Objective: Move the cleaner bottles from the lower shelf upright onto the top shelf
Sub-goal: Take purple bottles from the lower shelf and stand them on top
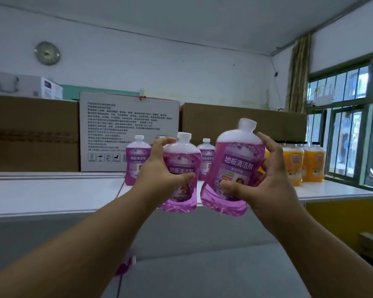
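My left hand [159, 175] grips a purple cleaner bottle [181, 160] with a white cap, held upright at the front edge of the white top shelf [52, 194]. A second, nearer purple bottle [235, 160] tilts slightly right in my right hand [265, 179], thumb across its label. Both bottles hang in the air just in front of the shelf edge. Two more purple bottles stand upright on the shelf behind them, one at the left [137, 160] and one between my hands [206, 158].
Orange bottles [293, 162] stand grouped on the shelf's right part. Brown cartons [30, 134] and a white printed box [127, 130] line the back of the shelf. A barred window [349, 125] is on the right. A purple object [125, 267] peeks out below my left forearm.
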{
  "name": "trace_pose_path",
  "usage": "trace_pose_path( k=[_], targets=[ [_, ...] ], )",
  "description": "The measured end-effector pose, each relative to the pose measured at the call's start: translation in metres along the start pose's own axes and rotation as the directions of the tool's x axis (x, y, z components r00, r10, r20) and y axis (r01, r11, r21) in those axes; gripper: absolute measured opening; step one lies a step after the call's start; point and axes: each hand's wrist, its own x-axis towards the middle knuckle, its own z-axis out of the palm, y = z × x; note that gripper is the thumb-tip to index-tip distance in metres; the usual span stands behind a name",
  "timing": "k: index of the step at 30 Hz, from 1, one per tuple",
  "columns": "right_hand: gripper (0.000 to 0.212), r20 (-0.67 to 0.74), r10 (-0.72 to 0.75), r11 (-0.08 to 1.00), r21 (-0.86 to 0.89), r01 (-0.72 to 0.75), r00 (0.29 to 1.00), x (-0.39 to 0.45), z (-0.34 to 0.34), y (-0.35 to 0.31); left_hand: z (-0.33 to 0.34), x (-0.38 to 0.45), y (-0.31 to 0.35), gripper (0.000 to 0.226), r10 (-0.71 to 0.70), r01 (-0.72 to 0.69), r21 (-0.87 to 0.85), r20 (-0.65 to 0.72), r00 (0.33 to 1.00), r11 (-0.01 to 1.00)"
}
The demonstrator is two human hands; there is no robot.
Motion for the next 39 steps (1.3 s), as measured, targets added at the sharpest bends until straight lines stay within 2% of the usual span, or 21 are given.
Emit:
trace_pose_path(
  k=[5,10,13,15,19,23,28,35,39],
  targets=[
    [0.108,-0.005,0.003,0.999,-0.035,-0.003,1.0,0.032,-0.011,0.042,0.02,0.054,-0.026,0.088,-0.033,0.032,0.094,0.006,0.999,0.995],
    [0.11,0.001,0.039,0.995,-0.089,-0.039,0.999,0.065,-0.012,0.086,0.043,0.091,-0.055,0.088,0.016,-0.025,0.343,0.031,0.999,0.939],
    [0.108,0.021,0.056,0.992,-0.114,-0.054,0.998,0.074,-0.012,0.112,0.052,0.101,-0.066,0.091,0.019,-0.028,0.436,0.024,1.0,0.9],
    [0.107,0.037,0.07,0.99,-0.127,-0.065,0.997,0.079,-0.012,0.126,0.053,0.104,-0.07,0.095,0.069,-0.064,0.548,0.012,0.998,0.834],
    [0.102,0.097,0.082,0.985,-0.162,-0.066,0.992,0.091,-0.014,0.151,0.055,0.107,-0.07,0.101,0.288,-0.272,0.75,0.114,0.951,0.602],
    [0.097,0.18,0.109,0.971,-0.228,-0.066,0.978,0.105,-0.021,0.166,0.057,0.119,-0.066,0.086,0.249,-0.273,0.817,0.164,0.955,0.507],
    [0.1,0.24,0.101,0.935,-0.354,-0.01,0.966,0.122,-0.026,0.181,0.074,0.136,-0.073,0.085,0.25,-0.253,0.877,0.159,0.955,0.408],
    [0.105,0.215,0.101,0.84,-0.542,0.033,0.971,0.136,-0.028,0.197,0.09,0.156,-0.095,0.081,0.25,-0.149,0.957,0.086,0.964,0.248],
    [0.106,0.209,0.121,0.792,-0.61,0.033,0.97,0.141,-0.027,0.203,0.093,0.159,-0.104,0.081,0.267,-0.133,0.968,0.073,0.961,0.215]
  ],
)
